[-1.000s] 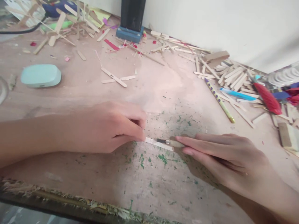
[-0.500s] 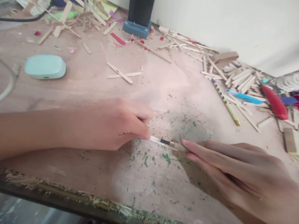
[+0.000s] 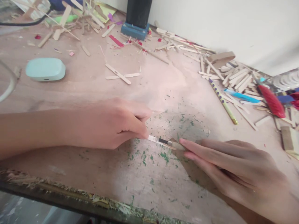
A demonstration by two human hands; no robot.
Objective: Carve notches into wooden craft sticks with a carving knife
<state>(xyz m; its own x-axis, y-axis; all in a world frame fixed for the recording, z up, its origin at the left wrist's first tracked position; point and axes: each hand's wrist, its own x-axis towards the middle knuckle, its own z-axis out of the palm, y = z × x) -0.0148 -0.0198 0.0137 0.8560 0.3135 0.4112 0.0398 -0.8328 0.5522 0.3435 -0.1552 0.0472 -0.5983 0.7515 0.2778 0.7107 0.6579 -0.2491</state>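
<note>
My left hand (image 3: pixel 112 123) is closed, thumb and fingers pinching the end of a thin pale stick (image 3: pixel 153 138) just over the table. My right hand (image 3: pixel 235 171) is closed too, its fingertips gripping a slim tool (image 3: pixel 178 146) with a pale handle, a silvery collar and a dark end, rather like a small brush. The tool's dark end meets or overlaps the stick between my two hands; whether they touch is unclear. Green specks (image 3: pixel 165 157) lie scattered beneath and around them on the wooden tabletop (image 3: pixel 93 174).
Craft sticks (image 3: pixel 240 76) are heaped at the back right, near a patterned pencil (image 3: pixel 223 101), a blue strip (image 3: pixel 241 95) and a red-handled tool (image 3: pixel 272 101). Two crossed sticks (image 3: pixel 118 74) lie beyond my left hand. A mint case (image 3: pixel 45 69) sits left; a dark post (image 3: pixel 137 15) stands behind.
The whole view has shifted slightly. Both hands keep their grips, and the tool and stick look almost the same relative to each other.
</note>
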